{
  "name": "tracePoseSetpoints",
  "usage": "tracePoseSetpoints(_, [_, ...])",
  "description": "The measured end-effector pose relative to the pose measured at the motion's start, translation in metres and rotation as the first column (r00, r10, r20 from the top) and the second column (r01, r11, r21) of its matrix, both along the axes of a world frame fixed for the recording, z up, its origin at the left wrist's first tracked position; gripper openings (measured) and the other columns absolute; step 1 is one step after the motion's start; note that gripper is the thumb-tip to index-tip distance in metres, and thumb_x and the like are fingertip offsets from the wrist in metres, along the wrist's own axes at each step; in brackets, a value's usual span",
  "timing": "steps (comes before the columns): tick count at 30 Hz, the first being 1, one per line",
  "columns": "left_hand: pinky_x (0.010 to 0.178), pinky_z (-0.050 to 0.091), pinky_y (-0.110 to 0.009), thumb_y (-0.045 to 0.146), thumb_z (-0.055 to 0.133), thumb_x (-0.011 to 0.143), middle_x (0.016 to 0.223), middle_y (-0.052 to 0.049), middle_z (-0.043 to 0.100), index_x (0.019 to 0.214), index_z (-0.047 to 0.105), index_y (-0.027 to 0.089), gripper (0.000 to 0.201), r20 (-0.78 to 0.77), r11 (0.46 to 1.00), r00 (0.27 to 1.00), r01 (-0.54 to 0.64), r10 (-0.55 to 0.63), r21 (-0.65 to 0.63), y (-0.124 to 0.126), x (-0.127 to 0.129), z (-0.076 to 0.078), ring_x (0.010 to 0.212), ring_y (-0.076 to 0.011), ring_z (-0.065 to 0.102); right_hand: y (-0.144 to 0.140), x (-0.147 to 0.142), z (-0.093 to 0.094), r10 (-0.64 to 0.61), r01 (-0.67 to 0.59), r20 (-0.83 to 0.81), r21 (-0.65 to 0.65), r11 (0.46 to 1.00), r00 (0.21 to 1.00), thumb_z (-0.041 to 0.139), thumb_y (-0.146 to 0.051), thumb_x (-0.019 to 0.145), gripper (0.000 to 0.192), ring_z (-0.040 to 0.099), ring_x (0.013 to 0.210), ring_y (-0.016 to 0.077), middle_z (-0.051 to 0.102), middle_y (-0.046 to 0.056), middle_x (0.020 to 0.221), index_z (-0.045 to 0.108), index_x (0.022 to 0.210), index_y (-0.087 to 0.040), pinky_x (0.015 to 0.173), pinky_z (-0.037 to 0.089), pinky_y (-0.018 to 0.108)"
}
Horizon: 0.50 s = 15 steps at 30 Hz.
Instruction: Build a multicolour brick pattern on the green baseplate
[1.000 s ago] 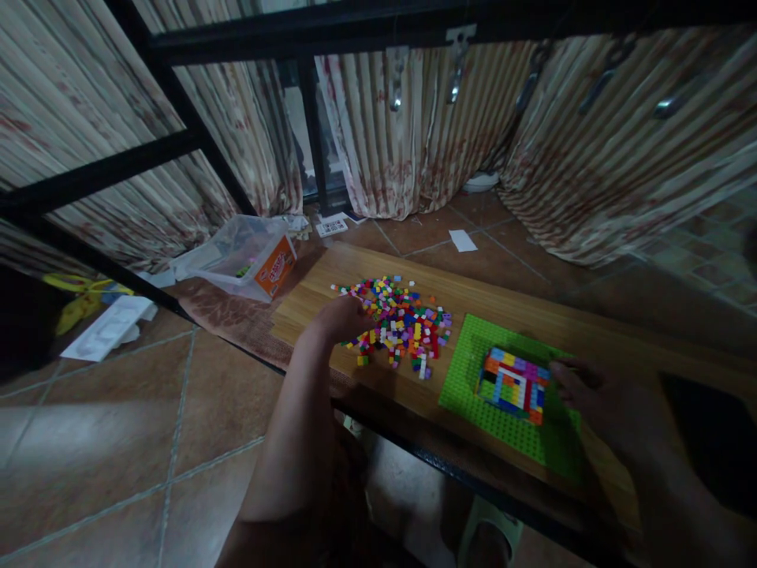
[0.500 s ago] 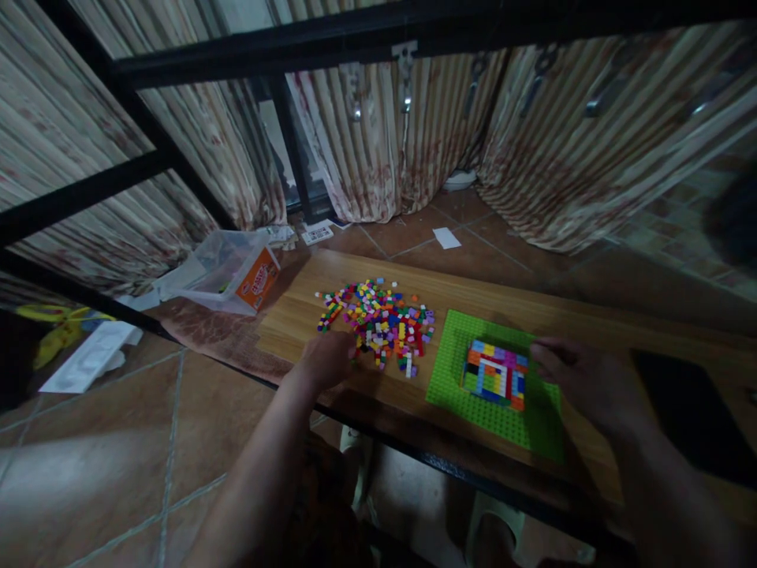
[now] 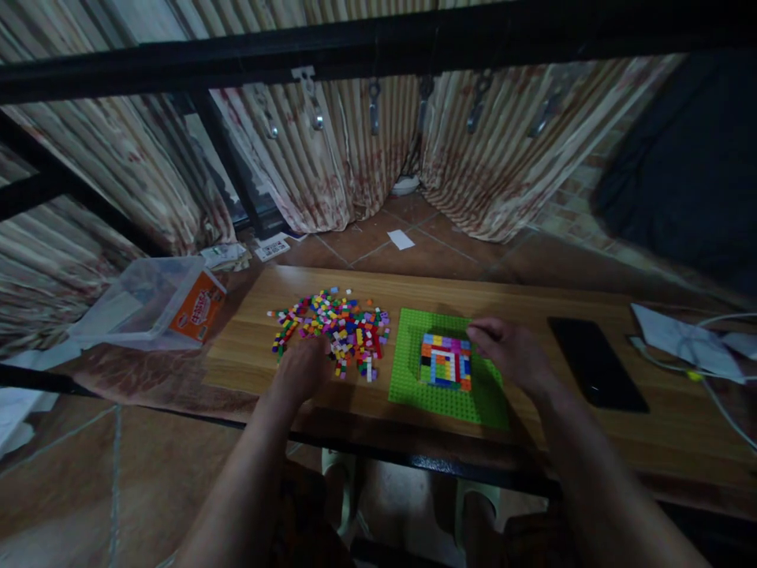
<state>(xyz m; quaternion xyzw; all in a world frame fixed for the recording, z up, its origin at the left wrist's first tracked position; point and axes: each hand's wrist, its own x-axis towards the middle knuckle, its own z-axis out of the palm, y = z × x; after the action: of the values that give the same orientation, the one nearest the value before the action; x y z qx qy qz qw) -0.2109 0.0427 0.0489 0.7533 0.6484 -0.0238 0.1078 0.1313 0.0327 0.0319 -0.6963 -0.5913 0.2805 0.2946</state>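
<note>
A pile of small coloured bricks (image 3: pixel 334 323) lies on a wooden table (image 3: pixel 532 304). My left hand (image 3: pixel 304 363) rests at the pile's near edge, fingers curled over some bricks; whether it grips one is hidden. To the right sits a green baseplate (image 3: pixel 408 379) with a square multicoloured brick build (image 3: pixel 445 360) on it. My right hand (image 3: pixel 512 353) lies on the baseplate's right part, fingertips at the build's upper right corner.
A black phone (image 3: pixel 594 361) lies on the table right of the baseplate, with white paper and a cable (image 3: pixel 680 343) beyond it. A clear plastic box with an orange label (image 3: pixel 157 300) sits at the left. Black metal bars (image 3: pixel 355 51) and curtains stand behind.
The view has swung right, showing the phone and cable. My left hand drew back from the pile's middle to its near edge. My right hand stays at the build's right side.
</note>
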Motion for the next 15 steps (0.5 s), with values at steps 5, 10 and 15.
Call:
tracePoseSetpoints(5, [0.072, 0.045, -0.029, 0.019, 0.050, 0.075, 0.075, -0.005, 0.066, 0.085, 0.065, 0.016, 0.018, 0.242, 0.999, 0.970, -0.033, 0.025, 0.027, 0.008, 0.013, 0.014, 0.077, -0.0201, 0.063, -0.001, -0.003, 0.004, -0.018, 0.020, -0.097, 0.019, 1.000, 0.995, 0.055, -0.041, 0.082, 0.026, 0.067, 0.067, 0.0188, 0.071, 0.005, 0.083, 0.068, 0.091, -0.020, 0.064, 0.050, 0.030])
tracePoseSetpoints(10, [0.068, 0.045, -0.023, 0.021, 0.057, 0.074, 0.077, -0.001, 0.066, 0.088, 0.065, 0.014, 0.017, 0.796, 0.981, 0.596, 0.067, 0.108, -0.184, 0.006, 0.049, 0.025, 0.072, -0.0130, 0.059, -0.005, -0.021, 0.006, 0.030, 0.017, -0.291, 0.156, 0.988, 0.956, 0.060, -0.042, 0.080, 0.026, 0.063, 0.071, 0.0174, 0.070, 0.004, 0.083, 0.070, 0.089, -0.019, 0.066, 0.050, 0.029])
tracePoseSetpoints(15, [0.068, 0.045, -0.022, 0.022, 0.074, 0.067, 0.077, -0.001, 0.065, 0.092, 0.068, 0.013, 0.027, 0.877, 0.845, -0.001, 0.269, 0.480, -0.462, -0.001, 0.091, 0.022, 0.067, -0.0081, 0.057, -0.014, -0.055, 0.012, 0.219, -0.092, -0.557, 0.246, 0.965, 0.802, 0.068, -0.038, 0.077, 0.021, 0.058, 0.068, 0.0132, 0.065, 0.000, 0.076, 0.069, 0.089, -0.021, 0.066, 0.048, 0.027])
